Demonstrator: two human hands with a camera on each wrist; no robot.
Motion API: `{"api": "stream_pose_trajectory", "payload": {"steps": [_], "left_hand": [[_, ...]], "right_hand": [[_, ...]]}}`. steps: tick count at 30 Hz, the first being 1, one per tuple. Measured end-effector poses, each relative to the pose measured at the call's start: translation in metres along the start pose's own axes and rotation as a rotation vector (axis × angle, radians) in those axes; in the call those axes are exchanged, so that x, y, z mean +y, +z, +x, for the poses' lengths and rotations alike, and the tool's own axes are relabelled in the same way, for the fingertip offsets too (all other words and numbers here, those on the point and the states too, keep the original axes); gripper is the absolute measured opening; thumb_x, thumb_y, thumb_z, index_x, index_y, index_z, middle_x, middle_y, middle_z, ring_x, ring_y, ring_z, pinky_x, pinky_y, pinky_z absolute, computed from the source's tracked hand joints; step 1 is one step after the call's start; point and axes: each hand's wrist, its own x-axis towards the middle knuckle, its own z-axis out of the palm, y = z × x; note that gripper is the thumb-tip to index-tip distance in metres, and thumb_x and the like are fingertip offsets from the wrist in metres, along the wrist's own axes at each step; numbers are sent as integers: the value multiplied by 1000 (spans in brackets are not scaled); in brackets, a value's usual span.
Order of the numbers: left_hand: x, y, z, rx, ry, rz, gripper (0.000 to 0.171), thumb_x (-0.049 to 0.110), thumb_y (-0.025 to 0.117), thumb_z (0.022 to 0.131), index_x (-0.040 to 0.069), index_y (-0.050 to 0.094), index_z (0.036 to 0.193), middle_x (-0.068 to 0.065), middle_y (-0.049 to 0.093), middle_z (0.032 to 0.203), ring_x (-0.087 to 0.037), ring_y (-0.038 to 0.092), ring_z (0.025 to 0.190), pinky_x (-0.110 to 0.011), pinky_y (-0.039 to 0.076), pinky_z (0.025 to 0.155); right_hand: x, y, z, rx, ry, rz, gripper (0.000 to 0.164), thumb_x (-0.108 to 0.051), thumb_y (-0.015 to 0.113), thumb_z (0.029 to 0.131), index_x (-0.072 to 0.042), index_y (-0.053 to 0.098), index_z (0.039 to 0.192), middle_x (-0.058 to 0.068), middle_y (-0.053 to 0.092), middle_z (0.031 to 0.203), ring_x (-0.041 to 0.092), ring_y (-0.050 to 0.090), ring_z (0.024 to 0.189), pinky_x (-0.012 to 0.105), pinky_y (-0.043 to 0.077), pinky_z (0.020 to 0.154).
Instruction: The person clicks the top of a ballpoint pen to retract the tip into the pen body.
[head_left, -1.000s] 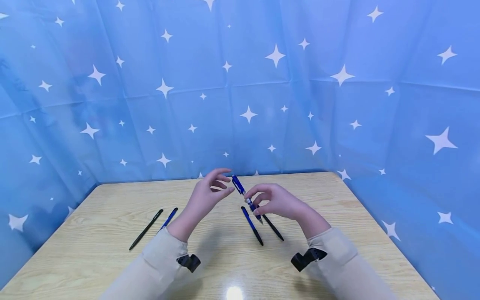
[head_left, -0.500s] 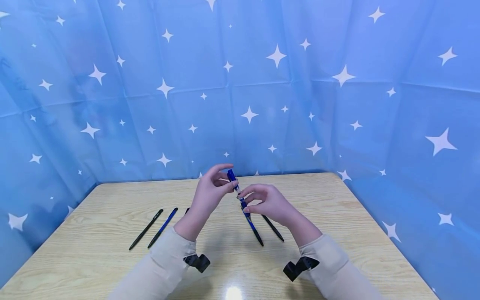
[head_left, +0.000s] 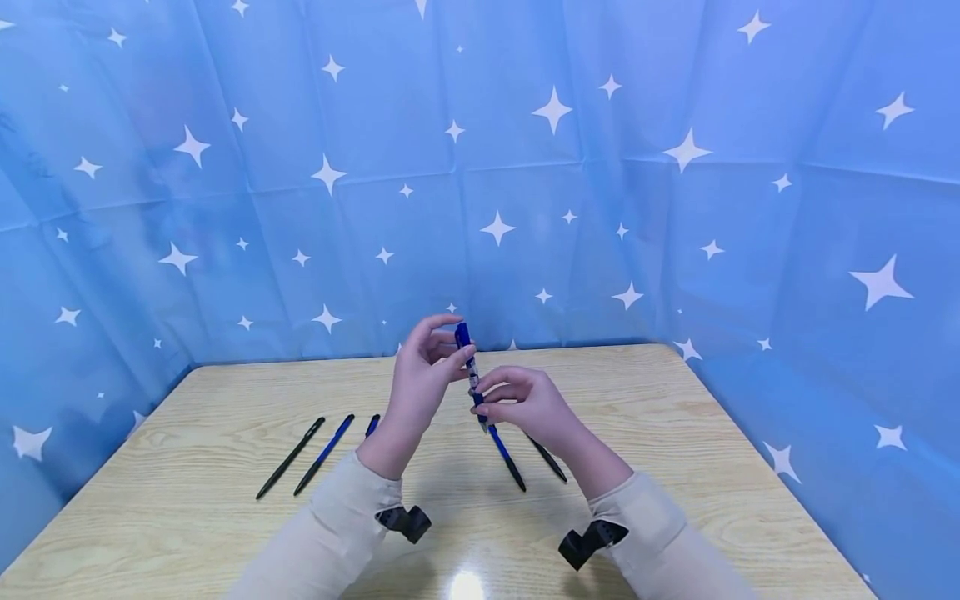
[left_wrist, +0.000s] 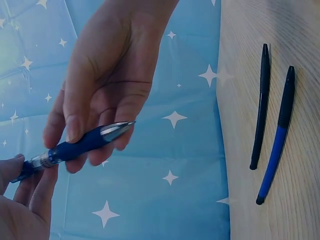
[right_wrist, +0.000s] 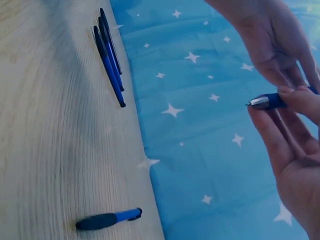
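Both hands hold one blue ballpoint pen (head_left: pixel 472 373) above the table, nearly upright in the head view with its metal tip down. My left hand (head_left: pixel 420 379) pinches its upper, clip end between thumb and fingers. Lower down, the fingers and thumb of my right hand (head_left: pixel 528 406) grip the dark blue barrel near the tip. The silver tip of the pen (left_wrist: pixel 116 130) points free in the left wrist view. Under the right hand lie a blue pen with a black grip (head_left: pixel 510 462) and a black pen (head_left: pixel 549 460), both partly hidden.
On the wooden table (head_left: pixel 187 500), left of my left arm, lie a black pen (head_left: pixel 291 458) and a blue pen (head_left: pixel 325 454). Another blue-topped pen (head_left: pixel 372 425) is mostly hidden by my left wrist. A blue starry curtain (head_left: pixel 420 167) hangs behind the table's back edge.
My left hand has closed from beside the pen onto its upper end. The right hand has moved left with the pen, which has turned from slanted to more upright.
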Motion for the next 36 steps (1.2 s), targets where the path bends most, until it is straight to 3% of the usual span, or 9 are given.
{"api": "stream_pose_trajectory", "payload": {"steps": [12,29,36], "left_hand": [[2,-4,-3,-13,38,-23,36,8,69,91,14,62,125,-12,65,101,-24,66,91,-37,58,75],[5,-8,-5,-48,-10,-90,28,-4,68,89,0,62,116,-16,66,98,-24,67,83,-40,58,73],[3,-7,-12,-51,-54,-113,28,-4,67,89,3,58,115,-18,62,100,-24,65,82,-39,58,74]], "right_hand": [[-4,8,-1,36,-60,-20,14,-3,74,86,-1,72,100,9,63,113,25,67,97,40,57,79],[-1,8,-3,-27,-79,7,17,4,73,84,8,70,100,11,63,108,23,68,90,41,57,77],[2,6,-6,-60,-40,4,17,4,72,85,8,70,101,14,64,107,23,68,91,41,57,77]]}}
